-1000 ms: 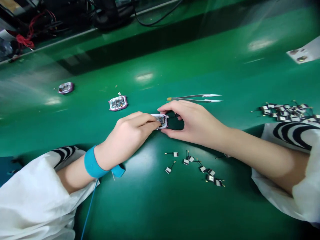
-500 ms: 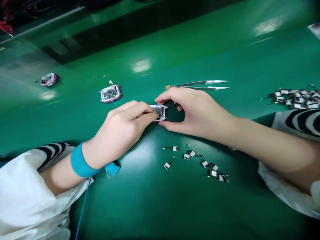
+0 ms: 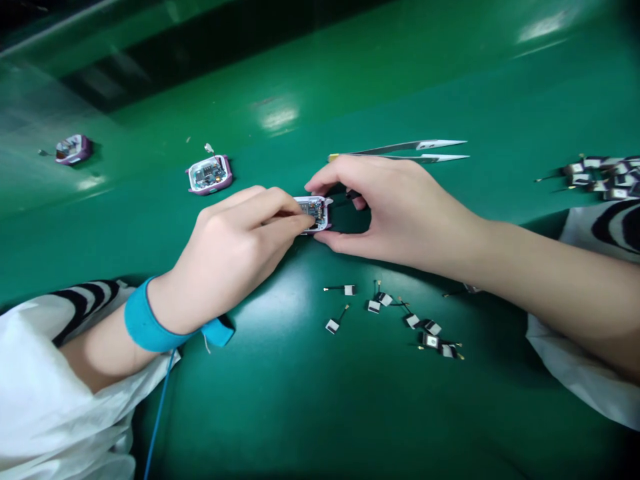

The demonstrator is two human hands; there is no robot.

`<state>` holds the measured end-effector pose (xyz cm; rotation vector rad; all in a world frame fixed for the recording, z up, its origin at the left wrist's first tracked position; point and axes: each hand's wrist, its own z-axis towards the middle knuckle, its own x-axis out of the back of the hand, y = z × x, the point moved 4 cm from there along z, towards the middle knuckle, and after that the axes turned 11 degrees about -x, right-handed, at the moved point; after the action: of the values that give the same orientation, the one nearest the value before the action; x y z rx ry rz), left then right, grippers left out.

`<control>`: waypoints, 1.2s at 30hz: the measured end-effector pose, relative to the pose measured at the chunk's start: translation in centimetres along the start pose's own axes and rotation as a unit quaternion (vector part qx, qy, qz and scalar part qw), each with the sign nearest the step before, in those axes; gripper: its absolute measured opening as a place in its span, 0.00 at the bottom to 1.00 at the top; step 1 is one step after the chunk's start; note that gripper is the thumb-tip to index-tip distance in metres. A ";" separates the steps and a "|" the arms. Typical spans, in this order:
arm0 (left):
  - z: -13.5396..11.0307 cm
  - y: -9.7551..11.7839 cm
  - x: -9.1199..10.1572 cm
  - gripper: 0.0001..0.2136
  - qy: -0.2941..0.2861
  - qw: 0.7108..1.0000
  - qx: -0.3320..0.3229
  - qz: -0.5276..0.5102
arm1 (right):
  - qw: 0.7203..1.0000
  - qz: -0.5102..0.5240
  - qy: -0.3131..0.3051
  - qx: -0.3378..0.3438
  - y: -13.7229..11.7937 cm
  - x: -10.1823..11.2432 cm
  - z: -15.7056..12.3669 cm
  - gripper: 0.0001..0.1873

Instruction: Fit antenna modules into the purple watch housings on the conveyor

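Closest in is a glossy green table, with white, black-striped sleeves at both edges and a blue wrist strap on the left wrist, its thin blue cord trailing off the bottom.

Mid-table, the left hand has its fingertips bunched together on a small purple-rimmed watch-style housing with a circuit board inside (can't tell if they're pinching anything tiny in there). The right hand is spread in a wide C, thumb and forefinger gripping the housing's far end.

Just below lie small black-and-white wired parts, with steel tweezers just past the right hand. Further out sit a bigger heap of those parts and two more housings. Any print is too small to read.
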<state>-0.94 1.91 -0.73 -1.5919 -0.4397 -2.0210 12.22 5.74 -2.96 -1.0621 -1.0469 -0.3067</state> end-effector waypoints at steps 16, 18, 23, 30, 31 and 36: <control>-0.1 0.0 -0.2 0.09 0.006 1.000 0.001 -0.018 | 1.000 -0.016 0.012 0.011 0.0 0.0 0.0 0.18; -0.1 0.0 -0.2 0.08 0.009 1.000 0.003 -0.021 | 1.000 -0.017 0.013 0.017 0.0 0.1 0.0 0.17; -0.1 0.0 -0.2 0.08 0.034 0.999 -0.013 -0.012 | 0.999 -0.016 0.016 0.040 -0.1 0.1 -0.1 0.16; -0.1 0.1 -0.2 0.07 0.045 0.999 -0.008 -0.011 | 0.999 -0.008 0.021 0.047 -0.1 0.2 -0.1 0.16; -0.1 0.1 -0.2 0.07 0.044 0.999 -0.010 -0.011 | 0.999 -0.009 0.021 0.046 -0.1 0.2 -0.1 0.15; -0.3 0.1 -0.2 0.08 0.043 0.999 -0.005 -0.009 | 0.999 -0.011 0.020 0.049 -0.1 0.1 -0.1 0.15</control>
<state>-1.04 1.70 -0.97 -1.5060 -0.4132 -2.0983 12.28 5.63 -2.81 -0.9526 -1.0290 -0.2902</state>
